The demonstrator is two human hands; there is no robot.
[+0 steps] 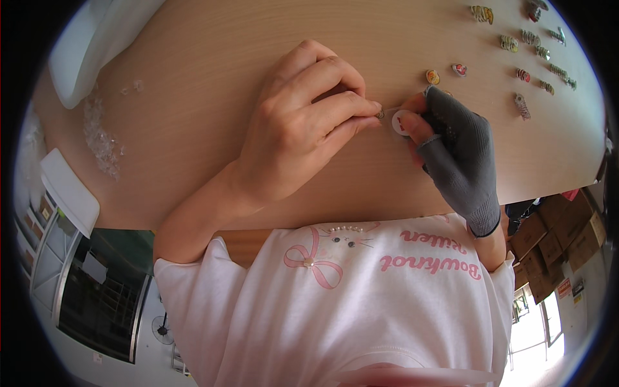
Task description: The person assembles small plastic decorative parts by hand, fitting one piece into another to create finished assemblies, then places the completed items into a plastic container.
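My bare left hand (303, 116) is over the table, thumb and fingertips closed in a pinch. At their tips shows a tiny dark-gold piece (380, 114), too small to make out its kind. On my right hand (454, 132) is a grey fingerless glove; its thumb and fingers are closed on a white round disc (400, 122) with a small red mark. A thin pale line seems to run between the two hands. Just beyond the right hand lie a small yellow-orange round piece (432, 77) and a red-and-white one (459, 69).
Several small coil-like stacks (509, 43) in yellow, green, red and silver are scattered at the far right of the wooden table (206, 64). Clear plastic bits (102, 138) lie at the left, near a white tray or bin (84, 51). Cardboard boxes (548, 245) stand beyond the right edge.
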